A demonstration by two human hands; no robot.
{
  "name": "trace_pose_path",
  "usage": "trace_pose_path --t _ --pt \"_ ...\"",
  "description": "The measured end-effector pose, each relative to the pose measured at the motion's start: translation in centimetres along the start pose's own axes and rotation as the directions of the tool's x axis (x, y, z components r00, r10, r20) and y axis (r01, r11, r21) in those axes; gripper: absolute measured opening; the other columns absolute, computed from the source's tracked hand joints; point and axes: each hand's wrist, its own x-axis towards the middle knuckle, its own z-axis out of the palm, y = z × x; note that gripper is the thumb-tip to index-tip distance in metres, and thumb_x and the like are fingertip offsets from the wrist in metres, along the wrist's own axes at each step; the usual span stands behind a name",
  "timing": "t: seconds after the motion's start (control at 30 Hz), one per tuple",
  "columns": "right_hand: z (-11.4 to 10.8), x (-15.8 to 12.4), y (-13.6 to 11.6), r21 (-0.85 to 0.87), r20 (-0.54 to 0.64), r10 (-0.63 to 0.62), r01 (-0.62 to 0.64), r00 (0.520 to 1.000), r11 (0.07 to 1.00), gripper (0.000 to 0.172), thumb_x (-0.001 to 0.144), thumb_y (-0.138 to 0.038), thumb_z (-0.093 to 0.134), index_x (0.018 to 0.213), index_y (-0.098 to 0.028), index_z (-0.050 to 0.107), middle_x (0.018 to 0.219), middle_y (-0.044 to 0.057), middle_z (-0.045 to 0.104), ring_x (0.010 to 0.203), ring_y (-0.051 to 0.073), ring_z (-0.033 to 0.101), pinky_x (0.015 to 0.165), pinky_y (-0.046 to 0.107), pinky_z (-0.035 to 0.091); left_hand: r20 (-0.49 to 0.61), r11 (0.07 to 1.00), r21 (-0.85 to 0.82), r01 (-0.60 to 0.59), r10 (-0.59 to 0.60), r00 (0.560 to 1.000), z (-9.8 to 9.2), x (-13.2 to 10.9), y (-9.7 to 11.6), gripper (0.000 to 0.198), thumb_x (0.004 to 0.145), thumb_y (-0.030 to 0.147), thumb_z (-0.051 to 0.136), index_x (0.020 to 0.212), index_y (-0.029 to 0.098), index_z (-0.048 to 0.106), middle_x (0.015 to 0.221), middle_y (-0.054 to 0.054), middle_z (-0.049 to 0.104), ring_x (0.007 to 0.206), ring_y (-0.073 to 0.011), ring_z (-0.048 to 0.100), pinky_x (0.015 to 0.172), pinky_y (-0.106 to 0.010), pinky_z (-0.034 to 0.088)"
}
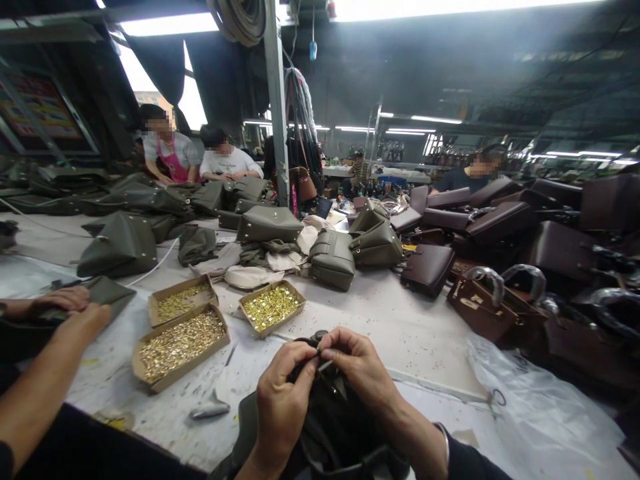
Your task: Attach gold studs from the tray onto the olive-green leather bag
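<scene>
In front of me, a dark olive bag (333, 427) lies at the near edge of the table, partly hidden by my hands and forearms. My left hand (285, 393) is closed, thumb and fingers pinching a narrow dark strap (303, 341) at the bag's top. From the other side, my right hand (357, 363) pinches at the same spot, its fingertips nearly meeting the left thumb. A small pale or shiny bit (325, 366) shows under the right fingers, too small to name. Left of my hands lies a grey metal tool (210, 407).
Cardboard trays of gold-coloured metal pieces, one of them the nearest tray (226, 321), stand left of centre. Olive bags (333, 260) and brown bags (493, 307) are piled behind. Clear plastic (540, 407) lies right. At left, a co-worker's hands (75, 310) hold an olive piece.
</scene>
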Motion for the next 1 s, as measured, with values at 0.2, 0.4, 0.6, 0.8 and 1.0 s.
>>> trace_pose_path --t 0.2,0.4,0.6,0.8,1.0 --pt "0.3 -0.2 -0.1 0.033 -0.029 -0.077 0.078 0.997 0.996 0.026 0.072 -0.036 0.085 0.082 -0.02 0.068 0.08 0.0 0.069 0.077 0.017 0.061 0.075 0.028 0.048 0.06 0.998 -0.058 0.034 -0.03 0.998 -0.2 0.2 0.3 0.008 0.087 0.023 0.067 0.084 0.022 0.074 0.086 -0.003 0.075 0.082 -0.0185 0.073 0.075 -0.026 0.061" --pt "-0.3 -0.4 -0.2 -0.108 -0.002 -0.078 0.077 0.997 0.991 0.02 0.079 -0.038 0.081 0.08 -0.02 0.073 0.076 0.0 0.069 0.075 0.017 0.06 0.073 0.028 0.047 0.164 0.99 -0.139 0.031 -0.008 0.986 -1.2 0.5 0.7 0.012 0.088 0.021 0.066 0.088 0.022 0.077 0.089 -0.004 0.077 0.085 -0.0196 0.074 0.078 -0.027 0.061" --pt "-1.2 -1.1 -1.5 -0.035 0.163 -0.035 0.041 0.986 0.999 0.02 0.087 -0.04 0.075 0.087 -0.021 0.069 0.091 0.003 0.075 0.092 0.02 0.068 0.087 0.032 0.049 0.073 0.979 -0.151 0.14 -0.13 0.989 -1.2 0.5 -0.4 0.013 0.093 0.023 0.06 0.094 0.022 0.073 0.095 -0.003 0.074 0.093 -0.0181 0.07 0.087 -0.028 0.057" --pt "-3.7 -2.7 -2.7 -0.041 0.311 0.066 -0.057 0.948 0.998 0.026 0.091 -0.043 0.072 0.091 -0.02 0.06 0.083 0.002 0.072 0.077 0.017 0.065 0.075 0.03 0.048 0.091 0.996 -0.037 0.084 -0.08 0.993 -0.6 0.1 -1.8 0.027 0.09 0.02 0.059 0.116 0.022 0.064 0.12 -0.007 0.066 0.111 -0.0226 0.065 0.097 -0.037 0.055" --pt "-3.8 -3.5 -2.2 -0.065 0.206 0.047 -0.034 0.977 0.997 0.032 0.096 -0.052 0.063 0.096 -0.022 0.052 0.088 0.001 0.066 0.084 0.017 0.061 0.076 0.028 0.045 0.164 0.964 0.231 -0.13 0.093 0.982 -0.1 1.5 -2.3 0.037 0.084 0.013 0.061 0.119 0.022 0.064 0.123 -0.009 0.067 0.122 -0.028 0.06 0.11 -0.05 0.046"
